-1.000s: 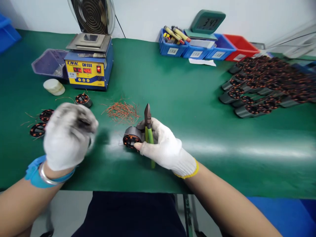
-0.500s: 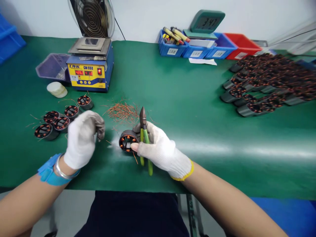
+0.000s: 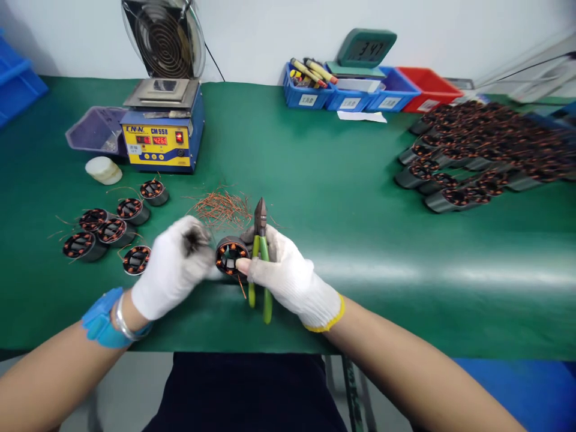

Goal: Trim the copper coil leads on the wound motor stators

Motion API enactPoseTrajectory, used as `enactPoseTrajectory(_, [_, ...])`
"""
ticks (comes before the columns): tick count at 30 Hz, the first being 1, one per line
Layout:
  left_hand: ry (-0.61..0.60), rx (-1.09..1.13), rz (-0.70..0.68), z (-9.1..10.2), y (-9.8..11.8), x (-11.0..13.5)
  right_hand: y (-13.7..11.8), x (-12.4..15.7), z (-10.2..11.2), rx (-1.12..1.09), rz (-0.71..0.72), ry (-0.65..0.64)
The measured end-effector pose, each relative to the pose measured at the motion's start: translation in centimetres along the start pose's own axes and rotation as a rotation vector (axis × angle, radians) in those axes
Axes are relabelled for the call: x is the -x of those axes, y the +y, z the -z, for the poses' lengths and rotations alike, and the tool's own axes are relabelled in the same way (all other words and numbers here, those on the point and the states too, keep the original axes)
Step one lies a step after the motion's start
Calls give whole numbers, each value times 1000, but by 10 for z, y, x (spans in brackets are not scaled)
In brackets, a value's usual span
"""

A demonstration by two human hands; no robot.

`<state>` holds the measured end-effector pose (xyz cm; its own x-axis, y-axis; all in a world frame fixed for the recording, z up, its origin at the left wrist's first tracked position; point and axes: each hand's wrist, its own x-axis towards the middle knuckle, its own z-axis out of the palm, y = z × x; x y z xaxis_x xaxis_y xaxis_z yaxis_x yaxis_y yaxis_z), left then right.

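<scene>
In my right hand (image 3: 288, 270), gloved in white, are a motor stator (image 3: 230, 257) and a pair of diagonal cutters (image 3: 261, 240). The thumb presses the stator's rim; the green cutter handles pass between thumb and palm with the jaws pointing away from me. Copper wire ends stick out of the stator's black and orange ring. Close by its left side is my left hand (image 3: 175, 267), also gloved, its fingers curled and blurred; whatever they pinch, if anything, is hidden. Beside that hand's wrist side lies another stator (image 3: 137, 260).
Several stators (image 3: 114, 231) stand at left, and a large group of them (image 3: 486, 144) at right. Copper wire clippings (image 3: 222, 207) lie ahead of my hands. Behind are a blue-yellow CM558 unit (image 3: 162, 144), a purple bin (image 3: 92, 132), a white round pad (image 3: 103, 170) and blue bins (image 3: 308, 99).
My left hand has moved right, up to the held stator, uncovering a stator on the table behind it. My right hand keeps its hold, the cutter handles slightly further apart.
</scene>
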<state>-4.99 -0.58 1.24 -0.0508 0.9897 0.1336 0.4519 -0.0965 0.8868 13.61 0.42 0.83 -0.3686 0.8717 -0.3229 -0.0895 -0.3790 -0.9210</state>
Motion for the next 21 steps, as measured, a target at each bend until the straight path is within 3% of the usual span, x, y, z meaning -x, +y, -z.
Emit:
enactPoseTrajectory(2, [8,24,30,-5,3,3,1,0,-1,-9,1,-11])
enactPoseTrajectory(6, [370,407,51,2,2,-5,3,0,0,-67,-4,18])
enactPoseTrajectory(7, [405,475,59,4,1,-7,4,-1,0,-84,-3,32])
enactPoseTrajectory(8, [375,499,84,5,1,-8,5,-1,0,-100,3,46])
enactPoseTrajectory(11, [45,389,244,-4,5,-2,9,-3,-2,-128,26,88])
enactPoseTrajectory(13, [-84,329,312,-14,10,4,11,-2,-3,-144,34,90])
enactPoseTrajectory(16, [-21,332,340,-17,13,7,11,3,-3,-230,-36,6])
enactPoseTrajectory(19, [91,362,356,0,9,-1,8,7,1,-273,-223,-161])
enactPoseTrajectory(21, [77,321,370,13,8,-7,6,4,3,-186,-343,-281])
